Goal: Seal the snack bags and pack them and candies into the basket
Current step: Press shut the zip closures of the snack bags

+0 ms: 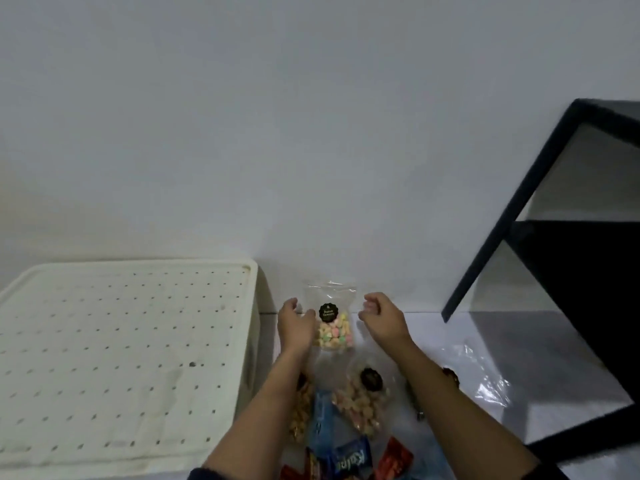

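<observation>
A clear snack bag [333,323] of pastel puffs with a round black label stands upright near the wall. My left hand [294,323] grips its left side. My right hand [381,317] hovers just right of the bag's top with curled fingers and a narrow gap. Nearer me lies a second clear bag [363,403] of pinkish puffs with a black label. A third bag [300,414] of golden snacks shows partly beside my left forearm. Wrapped candies, blue [349,459] and red [394,457], lie at the bottom edge, with a blue packet [322,420] above them.
A white box with a perforated top [121,341] fills the left side. A black shelf frame [519,220] stands at the right. Crumpled clear plastic [488,386] and a small dark object [450,374] lie right of my right forearm. A plain wall rises behind.
</observation>
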`<action>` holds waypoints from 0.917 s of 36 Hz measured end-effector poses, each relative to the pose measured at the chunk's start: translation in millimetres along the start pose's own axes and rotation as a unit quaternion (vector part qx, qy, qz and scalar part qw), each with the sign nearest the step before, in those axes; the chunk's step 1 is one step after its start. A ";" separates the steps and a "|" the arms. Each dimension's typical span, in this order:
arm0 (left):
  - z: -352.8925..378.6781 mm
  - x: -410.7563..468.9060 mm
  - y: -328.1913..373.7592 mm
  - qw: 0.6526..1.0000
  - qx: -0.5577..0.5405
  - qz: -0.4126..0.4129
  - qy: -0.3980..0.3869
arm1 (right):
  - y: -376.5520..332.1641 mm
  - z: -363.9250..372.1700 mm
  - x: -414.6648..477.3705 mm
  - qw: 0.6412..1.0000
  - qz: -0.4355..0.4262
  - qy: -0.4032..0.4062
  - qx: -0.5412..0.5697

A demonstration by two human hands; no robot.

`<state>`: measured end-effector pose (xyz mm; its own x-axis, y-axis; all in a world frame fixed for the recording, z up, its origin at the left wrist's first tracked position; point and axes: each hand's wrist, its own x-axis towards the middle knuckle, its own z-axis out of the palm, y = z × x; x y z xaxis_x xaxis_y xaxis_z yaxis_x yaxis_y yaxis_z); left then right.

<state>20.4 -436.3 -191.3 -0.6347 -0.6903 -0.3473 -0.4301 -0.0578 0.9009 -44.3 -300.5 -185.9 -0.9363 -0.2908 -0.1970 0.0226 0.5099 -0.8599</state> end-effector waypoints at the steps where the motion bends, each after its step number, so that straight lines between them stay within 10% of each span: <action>1: 4.2 4.8 -1.2 1.000 -0.008 -0.001 0.005 | -0.3 3.7 7.3 1.000 0.005 0.011 0.012; 16: 15.6 16.9 0.4 0.992 -0.103 0.070 0.038 | -6.1 12.4 16.9 0.979 -0.088 0.096 0.154; 33: -8.0 -86.1 161.9 0.911 -0.271 0.304 -0.062 | -135.2 -133.9 -44.0 0.935 -0.261 0.120 0.208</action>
<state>10.5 -392.0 -13.4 -0.7329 -0.6279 0.2618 0.3831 -0.0629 0.9216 -53.1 -248.2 2.1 -0.9084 -0.1962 0.3693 -0.3720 -0.0243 -0.9279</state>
